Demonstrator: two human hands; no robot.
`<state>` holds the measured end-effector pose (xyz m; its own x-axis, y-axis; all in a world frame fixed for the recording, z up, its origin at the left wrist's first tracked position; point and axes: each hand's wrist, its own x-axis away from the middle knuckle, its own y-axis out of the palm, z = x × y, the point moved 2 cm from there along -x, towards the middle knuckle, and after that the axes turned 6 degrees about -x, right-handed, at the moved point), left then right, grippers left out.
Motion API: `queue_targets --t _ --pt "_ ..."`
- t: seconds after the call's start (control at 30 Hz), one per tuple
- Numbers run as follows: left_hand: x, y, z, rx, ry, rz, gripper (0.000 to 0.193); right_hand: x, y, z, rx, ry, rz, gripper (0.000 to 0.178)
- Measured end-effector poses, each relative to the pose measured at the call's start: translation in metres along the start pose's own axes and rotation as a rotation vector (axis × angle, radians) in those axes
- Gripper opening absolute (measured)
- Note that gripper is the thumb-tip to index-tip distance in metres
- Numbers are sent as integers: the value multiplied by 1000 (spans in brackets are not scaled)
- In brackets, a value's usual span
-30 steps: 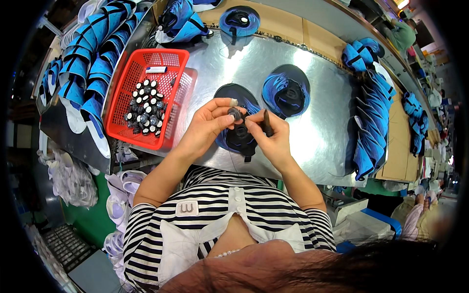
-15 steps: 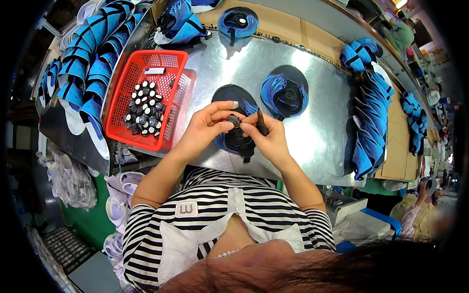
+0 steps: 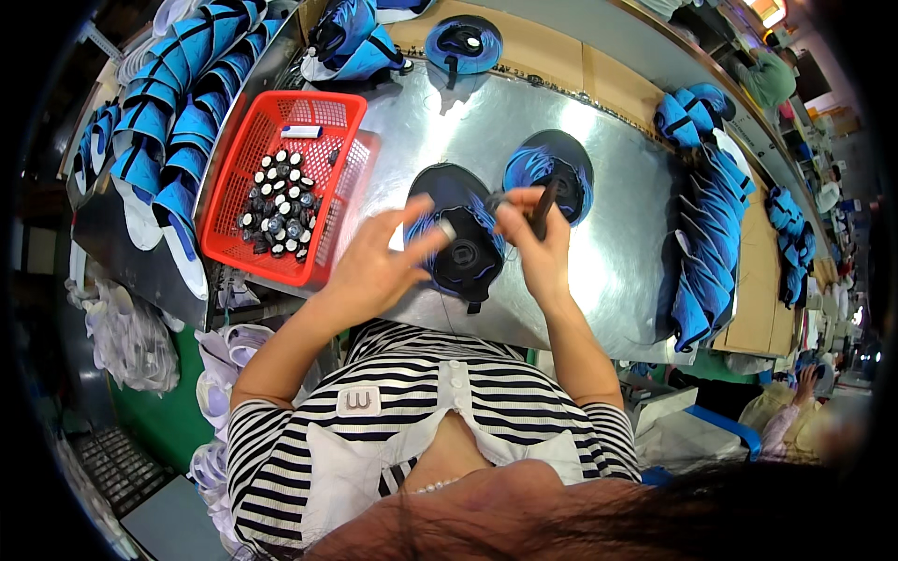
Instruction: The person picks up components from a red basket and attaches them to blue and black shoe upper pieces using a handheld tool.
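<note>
My left hand (image 3: 379, 262) is open and smeared by motion, its fingers spread at the left edge of a blue-and-black shoe upper (image 3: 447, 192). Nothing shows in that hand. Over the upper's right side, my right hand (image 3: 535, 238) pinches a small dark round knob (image 3: 495, 203) at its fingertips. The same hand also holds a dark, tapered, pen-like tool (image 3: 543, 208), upright between the fingers. A second blue-and-black upper (image 3: 524, 166) lies just beyond the right hand, partly hidden by it.
A red plastic basket (image 3: 253, 267) on the left holds several knobs with white tops and a white marker (image 3: 301, 132). Overlapping blue uppers (image 3: 706, 248) line the table's right side; more uppers (image 3: 154, 122) hang at far left. Another upper (image 3: 465, 58) lies at the back.
My hands have parted. The left has moved away leftward and opened, letting go of the knob; the right has shifted right and up with the knob and tool.
</note>
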<state>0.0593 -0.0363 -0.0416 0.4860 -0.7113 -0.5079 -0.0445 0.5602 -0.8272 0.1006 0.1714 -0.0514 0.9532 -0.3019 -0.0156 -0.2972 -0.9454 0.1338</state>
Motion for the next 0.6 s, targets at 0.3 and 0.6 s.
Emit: queue_targets --t 0.3,0.6 --pt "-28 14 -3 1236 -654 22 16 11 17 45 -651 291 40 18" --pt "-36 19 11 750 -592 -71 17 4 -3 18 -653 162 -17 14"
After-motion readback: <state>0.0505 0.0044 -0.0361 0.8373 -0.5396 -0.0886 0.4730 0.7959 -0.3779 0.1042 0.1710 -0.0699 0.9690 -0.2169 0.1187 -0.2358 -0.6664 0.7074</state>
